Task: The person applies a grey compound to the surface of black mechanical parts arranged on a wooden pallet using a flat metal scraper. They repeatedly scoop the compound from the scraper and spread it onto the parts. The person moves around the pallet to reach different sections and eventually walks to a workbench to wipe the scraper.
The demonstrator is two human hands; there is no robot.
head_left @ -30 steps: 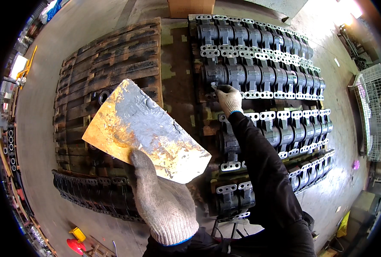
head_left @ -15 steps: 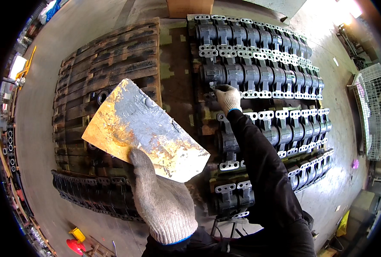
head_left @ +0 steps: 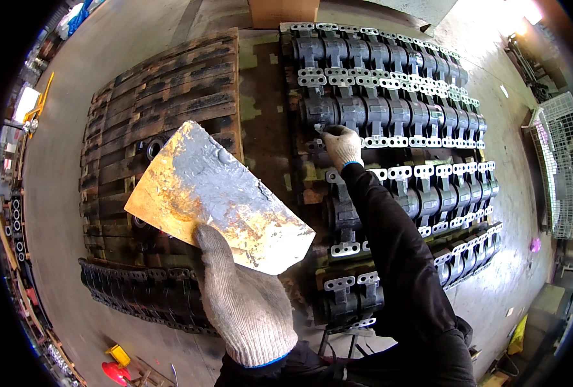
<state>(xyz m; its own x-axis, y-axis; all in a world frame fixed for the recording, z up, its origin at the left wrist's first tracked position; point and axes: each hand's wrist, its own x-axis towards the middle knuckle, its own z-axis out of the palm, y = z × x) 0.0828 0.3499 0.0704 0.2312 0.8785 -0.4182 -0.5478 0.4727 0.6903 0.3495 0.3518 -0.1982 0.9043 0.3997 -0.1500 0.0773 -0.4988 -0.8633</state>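
Note:
My left hand [head_left: 244,300], in a knit work glove, grips the lower edge of a flat board [head_left: 219,197] with its thumb on top. The board is yellowish and tapered, thickly smeared with grey paste that looks like putty. My right hand [head_left: 342,144], gloved as well, is closed at the left end of the second row of black roller-shaped metal parts [head_left: 319,111]. Its fingertips are by the lower edge of the endmost part. Whatever they pinch, if anything, is too small to make out. Pale bracket plates [head_left: 397,142] with holes line the rows.
A worn wooden pallet [head_left: 170,84] lies at the left, with a black ring-shaped part [head_left: 154,148] on it. Another row of black parts [head_left: 141,290] sits at its near end. A wire mesh cage [head_left: 560,168] stands far right, a cardboard box [head_left: 285,13] at the back.

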